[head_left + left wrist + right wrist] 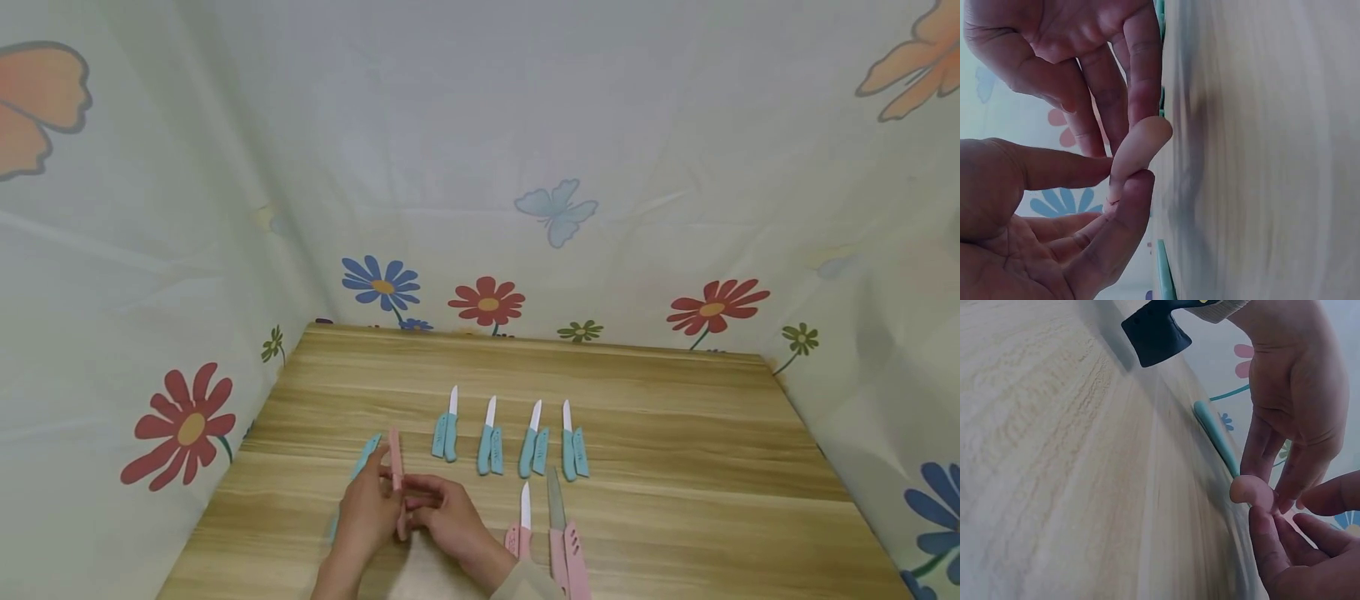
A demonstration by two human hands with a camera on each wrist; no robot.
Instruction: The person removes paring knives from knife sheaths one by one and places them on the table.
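Between both hands is a pink knife [397,462] with a pink sheath at its far end; no blade shows. My left hand [366,515] pinches it from the left, thumb and finger on the rounded handle [1141,147]. From the other side my right hand [459,523] grips it too, its fingertips against the handle, as the right wrist view shows [1254,492]. The knife is held just above the wooden table [675,433]. Partly hidden under my left hand lies a teal knife or sheath [366,454].
Several teal knives [451,437] with white blades lie in a row farther back, each beside its teal sheath [497,451]. Right of my hands are a small pink knife [525,508] and a larger grey-bladed pink one [556,508], sheaths alongside. Flowered curtains [450,125] surround the table.
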